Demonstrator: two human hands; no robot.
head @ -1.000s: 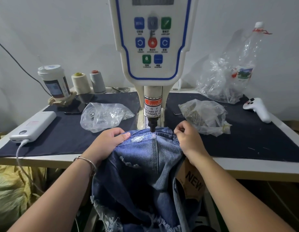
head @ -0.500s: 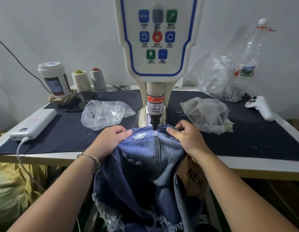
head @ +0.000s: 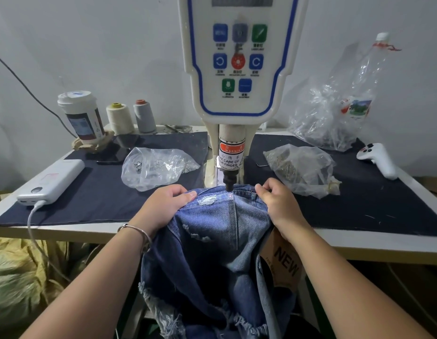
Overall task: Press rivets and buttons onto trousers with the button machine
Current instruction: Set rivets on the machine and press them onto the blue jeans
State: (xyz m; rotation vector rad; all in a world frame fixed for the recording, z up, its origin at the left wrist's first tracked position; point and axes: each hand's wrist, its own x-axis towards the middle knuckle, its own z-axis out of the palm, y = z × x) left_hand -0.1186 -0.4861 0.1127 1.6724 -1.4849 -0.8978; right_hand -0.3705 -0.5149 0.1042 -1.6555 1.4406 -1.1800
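Trousers (head: 220, 241) draped over the table's (head: 374, 250) front edge at mid-span, top hem lying under the machine's (head: 237, 69) punch (head: 229, 183). Left hand (head: 161, 209) grips the denim left of the punch, fingers curled over the fold; right hand (head: 278, 204) pinches the hem just right of it. Judgement: positioning step. Keep cloth taut and flat, seam centred under the punch, fingertips clear before firing. Bags (head: 156, 167) of hardware sit behind.
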